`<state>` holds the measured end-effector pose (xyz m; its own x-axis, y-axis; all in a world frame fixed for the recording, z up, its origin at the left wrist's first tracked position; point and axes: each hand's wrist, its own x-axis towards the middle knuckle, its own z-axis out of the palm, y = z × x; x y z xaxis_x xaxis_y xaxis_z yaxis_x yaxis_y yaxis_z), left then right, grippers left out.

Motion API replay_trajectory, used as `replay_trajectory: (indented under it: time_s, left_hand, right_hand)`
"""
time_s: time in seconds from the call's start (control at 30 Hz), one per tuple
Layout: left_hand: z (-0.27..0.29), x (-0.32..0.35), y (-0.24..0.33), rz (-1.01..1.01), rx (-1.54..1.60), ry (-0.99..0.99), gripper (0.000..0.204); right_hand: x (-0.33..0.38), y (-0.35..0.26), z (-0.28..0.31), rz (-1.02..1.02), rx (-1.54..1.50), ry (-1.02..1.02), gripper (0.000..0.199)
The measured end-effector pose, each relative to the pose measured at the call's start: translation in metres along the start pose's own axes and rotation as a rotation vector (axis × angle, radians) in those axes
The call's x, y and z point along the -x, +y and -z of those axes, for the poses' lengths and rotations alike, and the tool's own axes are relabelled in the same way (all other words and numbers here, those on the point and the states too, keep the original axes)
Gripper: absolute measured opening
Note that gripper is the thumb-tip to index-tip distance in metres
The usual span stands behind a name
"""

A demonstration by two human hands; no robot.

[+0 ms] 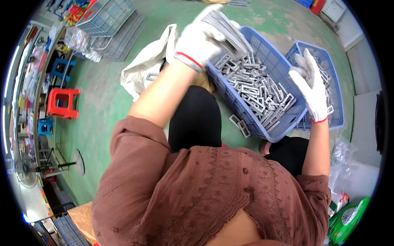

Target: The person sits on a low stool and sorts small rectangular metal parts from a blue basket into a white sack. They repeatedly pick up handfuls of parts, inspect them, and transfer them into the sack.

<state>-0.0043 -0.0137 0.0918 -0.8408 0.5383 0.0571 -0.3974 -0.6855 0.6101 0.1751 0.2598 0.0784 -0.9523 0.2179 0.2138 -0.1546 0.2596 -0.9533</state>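
My left hand point(198, 40), in a white glove with a red-trimmed cuff, is closed around a stack of flat grey metal pieces point(228, 34). It holds the stack above the far left end of a blue plastic crate point(283, 51). Many loose rectangular grey metal frames point(260, 92) lie jumbled in that crate. My right hand point(310, 88), gloved the same way, is raised over the crates' right side with fingers spread and nothing in it. Behind it stands a second blue crate point(338, 88) with more metal pieces, partly hidden by the hand.
An open off-white sack point(137, 67) lies left of the crate. Two loose frames point(240, 125) rest on the floor by the crate's near corner. Farther left are a red stool point(62, 103), stacked grey-blue crates point(117, 39) and crowded shelves. Clear plastic bags point(340, 158) lie at right.
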Motion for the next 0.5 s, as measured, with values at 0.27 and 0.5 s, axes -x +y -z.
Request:
replay_trajectory:
  time_s: [0.27,0.5]
  left_hand:
    - [0.121,0.025,0.152,-0.053,-0.569,0.37,0.017]
    - [0.219,0.042,0.12,0.25,-0.492,0.624,0.033]
  right_hand:
    - [0.009,0.025,0.015,-0.091,0.254,-0.07,0.063]
    - [0.008,0.051,-0.005,-0.201,0.232,-0.201,0.057]
